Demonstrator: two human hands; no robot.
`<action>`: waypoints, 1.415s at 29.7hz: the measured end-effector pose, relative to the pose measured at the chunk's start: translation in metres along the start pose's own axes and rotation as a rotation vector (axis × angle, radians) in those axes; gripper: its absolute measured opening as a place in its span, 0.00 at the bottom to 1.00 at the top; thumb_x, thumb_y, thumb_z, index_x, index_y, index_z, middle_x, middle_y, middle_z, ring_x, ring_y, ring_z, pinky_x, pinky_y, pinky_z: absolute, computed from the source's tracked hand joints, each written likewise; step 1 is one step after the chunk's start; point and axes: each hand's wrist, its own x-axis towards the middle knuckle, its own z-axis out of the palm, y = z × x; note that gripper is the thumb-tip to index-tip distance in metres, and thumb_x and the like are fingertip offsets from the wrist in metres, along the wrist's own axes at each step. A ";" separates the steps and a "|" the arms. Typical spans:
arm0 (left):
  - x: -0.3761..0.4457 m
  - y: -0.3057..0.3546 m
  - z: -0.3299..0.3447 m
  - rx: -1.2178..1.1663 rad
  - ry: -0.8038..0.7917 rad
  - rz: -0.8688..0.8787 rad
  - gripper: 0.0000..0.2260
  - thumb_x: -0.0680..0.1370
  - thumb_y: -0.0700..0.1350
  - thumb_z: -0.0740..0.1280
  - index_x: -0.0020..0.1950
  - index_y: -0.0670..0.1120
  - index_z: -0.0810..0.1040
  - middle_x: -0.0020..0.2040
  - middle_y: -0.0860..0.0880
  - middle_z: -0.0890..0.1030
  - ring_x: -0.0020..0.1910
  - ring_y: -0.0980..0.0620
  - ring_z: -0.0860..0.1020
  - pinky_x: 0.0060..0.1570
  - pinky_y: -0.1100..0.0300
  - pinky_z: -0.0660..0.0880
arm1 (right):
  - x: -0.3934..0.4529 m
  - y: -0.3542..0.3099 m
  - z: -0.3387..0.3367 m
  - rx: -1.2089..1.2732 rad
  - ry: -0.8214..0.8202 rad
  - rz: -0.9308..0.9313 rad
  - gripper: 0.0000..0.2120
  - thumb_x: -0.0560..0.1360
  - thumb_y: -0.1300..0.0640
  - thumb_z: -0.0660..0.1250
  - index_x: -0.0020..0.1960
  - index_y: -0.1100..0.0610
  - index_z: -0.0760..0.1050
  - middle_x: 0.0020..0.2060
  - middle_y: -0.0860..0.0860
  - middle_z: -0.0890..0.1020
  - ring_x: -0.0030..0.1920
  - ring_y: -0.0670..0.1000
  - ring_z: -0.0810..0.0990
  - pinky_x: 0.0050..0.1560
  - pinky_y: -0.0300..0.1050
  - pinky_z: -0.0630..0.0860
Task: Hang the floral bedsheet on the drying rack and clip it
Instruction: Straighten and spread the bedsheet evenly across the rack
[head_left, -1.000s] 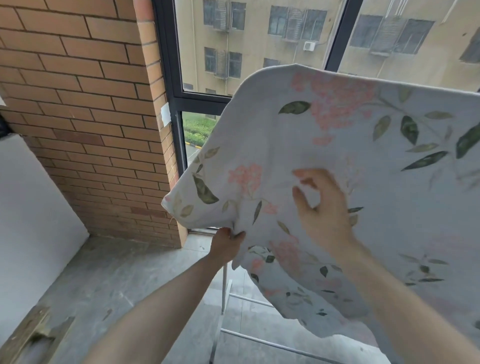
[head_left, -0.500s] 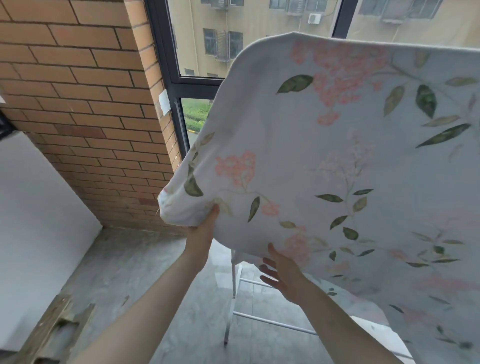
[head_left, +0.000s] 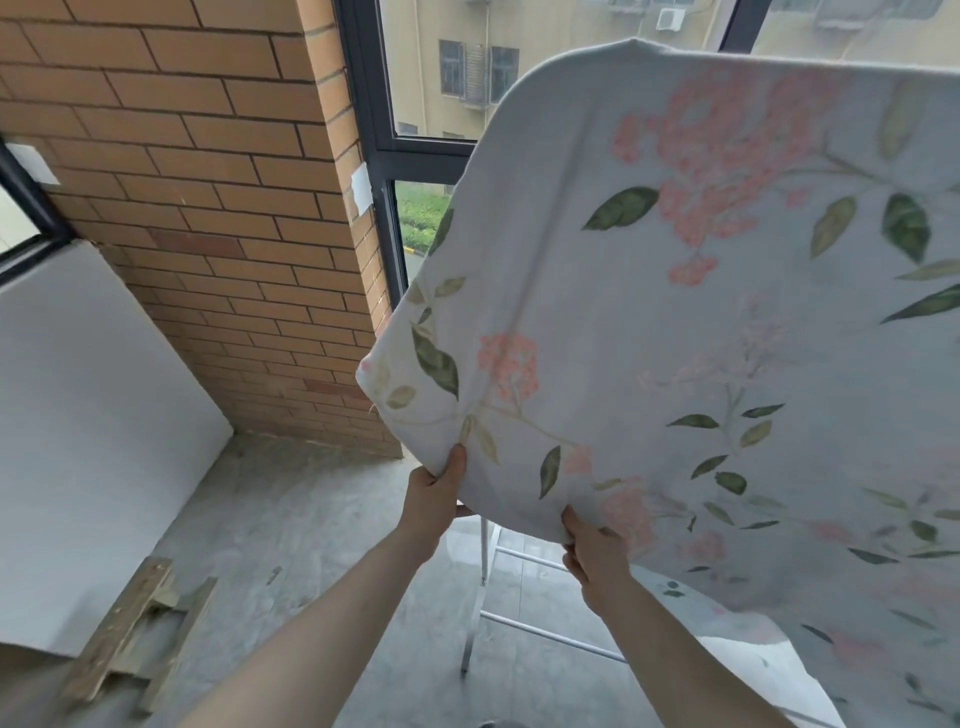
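The floral bedsheet (head_left: 701, 338), white with pink blossoms and green leaves, hangs draped over the top of the drying rack, whose white legs and lower bars (head_left: 485, 566) show beneath the cloth. My left hand (head_left: 434, 501) pinches the sheet's lower left hem, thumb on the front. To its right, my right hand (head_left: 595, 558) grips the bottom edge of the sheet. The rack's top rail is hidden under the fabric. No clip is in view.
A brick wall (head_left: 208, 208) stands at the left, with a white panel (head_left: 88, 426) leaning below it. Dark-framed windows (head_left: 374, 130) run behind the rack. Wooden pieces (head_left: 130, 639) lie on the grey concrete floor at the lower left.
My right hand dropped from the front of the sheet and took hold of its bottom edge. My left hand kept its grip near the left corner as the sheet spread flatter.
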 end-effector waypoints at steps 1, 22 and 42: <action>0.003 -0.004 -0.001 0.004 -0.004 -0.009 0.07 0.83 0.50 0.68 0.53 0.48 0.82 0.53 0.46 0.87 0.53 0.43 0.85 0.41 0.47 0.84 | -0.002 0.002 -0.004 -0.076 0.031 -0.018 0.12 0.77 0.55 0.75 0.43 0.60 0.75 0.33 0.54 0.76 0.31 0.50 0.73 0.28 0.41 0.74; 0.015 -0.019 -0.013 1.098 -0.172 -0.225 0.24 0.78 0.68 0.65 0.50 0.46 0.80 0.45 0.47 0.86 0.38 0.47 0.86 0.40 0.54 0.85 | -0.007 0.016 -0.064 -0.394 0.066 0.084 0.18 0.78 0.42 0.70 0.54 0.58 0.80 0.48 0.52 0.86 0.48 0.54 0.86 0.45 0.47 0.85; -0.059 0.326 0.187 1.098 0.015 1.375 0.29 0.72 0.64 0.70 0.69 0.53 0.70 0.68 0.41 0.72 0.69 0.36 0.70 0.70 0.38 0.67 | -0.135 -0.160 -0.174 -0.005 0.389 -0.652 0.19 0.80 0.52 0.71 0.68 0.51 0.71 0.62 0.49 0.79 0.53 0.51 0.84 0.44 0.44 0.83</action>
